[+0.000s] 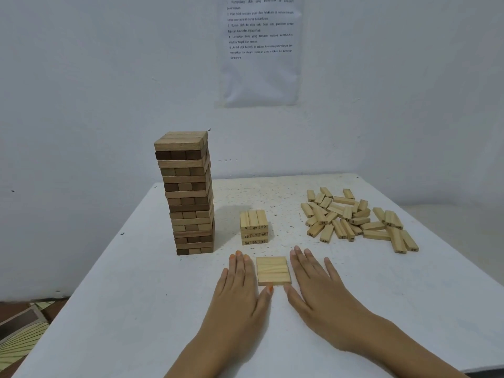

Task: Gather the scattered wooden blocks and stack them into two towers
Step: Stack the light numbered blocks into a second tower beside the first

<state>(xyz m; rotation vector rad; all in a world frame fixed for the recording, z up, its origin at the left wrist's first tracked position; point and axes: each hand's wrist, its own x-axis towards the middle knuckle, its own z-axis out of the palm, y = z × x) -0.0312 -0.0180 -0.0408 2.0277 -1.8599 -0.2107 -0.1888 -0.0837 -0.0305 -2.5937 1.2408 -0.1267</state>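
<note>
1. Head view, looking forward and down across a white table [131, 309] set against a pale wall [81, 77].
2. Left hand [240, 285]: flat on the tabletop, fingers straight and close together, laid along the left edge of a flat row of three pale blocks [273, 270]; thumb tip at the row's near left corner.
3. Right hand [319, 285]: also flat, fingers straight and slightly spread, just beside the row's right edge; thumb angled toward the near right corner. Cannot tell whether skin meets wood on this side.
4. Flat row of three pale blocks: side by side, long faces touching, lying on the table between the two hands, held by neither.
5. Just beyond the row, toward the wall: a short stack [254, 227] of the same pale wood, three layers high, three blocks per layer, printed numbers on the ends facing the camera.
6. Left of the short stack and far taller: a brown tower [188, 192] of darker blocks, many layers, alternate layers turned crosswise, standing near the table's left edge.
7. Far right, well apart from both hands: a loose pile [351, 216] of pale blocks, lying at all angles, some resting across others.
8. On the wall above: a printed sheet [260, 50], text too small to read.
</note>
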